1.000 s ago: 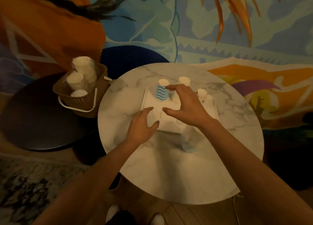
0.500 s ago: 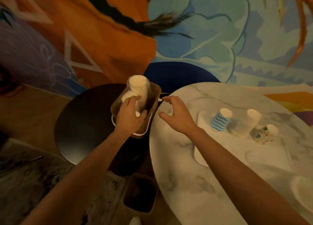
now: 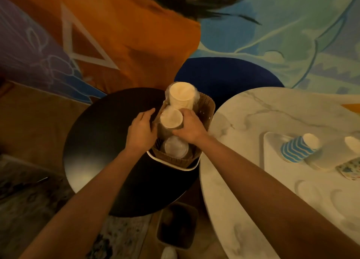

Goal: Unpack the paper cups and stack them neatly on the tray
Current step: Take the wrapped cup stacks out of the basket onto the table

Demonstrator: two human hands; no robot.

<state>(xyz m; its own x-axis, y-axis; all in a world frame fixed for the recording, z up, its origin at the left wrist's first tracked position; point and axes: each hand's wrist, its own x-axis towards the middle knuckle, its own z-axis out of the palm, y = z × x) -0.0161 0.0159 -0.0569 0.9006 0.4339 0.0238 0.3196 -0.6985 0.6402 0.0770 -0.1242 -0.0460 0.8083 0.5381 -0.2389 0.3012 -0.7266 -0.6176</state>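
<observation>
a person's view looking down at two round tables set before a painted wall of orange, blue and purple shapes. on the dark table, at the left, stands a brown woven basket with a white handle, touching the edge of the marble table on the right. three stacks of paper cups in clear wrap stand in the basket in a row from far to near: the far stack, the middle stack and the near stack. the right hand reaches in from the right, its fingers curled round the middle stack, grasping it near the top. the left hand lies against the outside of the basket's left wall with its fingers fairly straight and relaxed, holding nothing. further right on the marble table is a white tray, well apart from the basket. on it stand a blue striped cup, a plain white cup cut off by the frame edge, and a patterned cup, all separate. on the floor between the tables sits a dark bin.
</observation>
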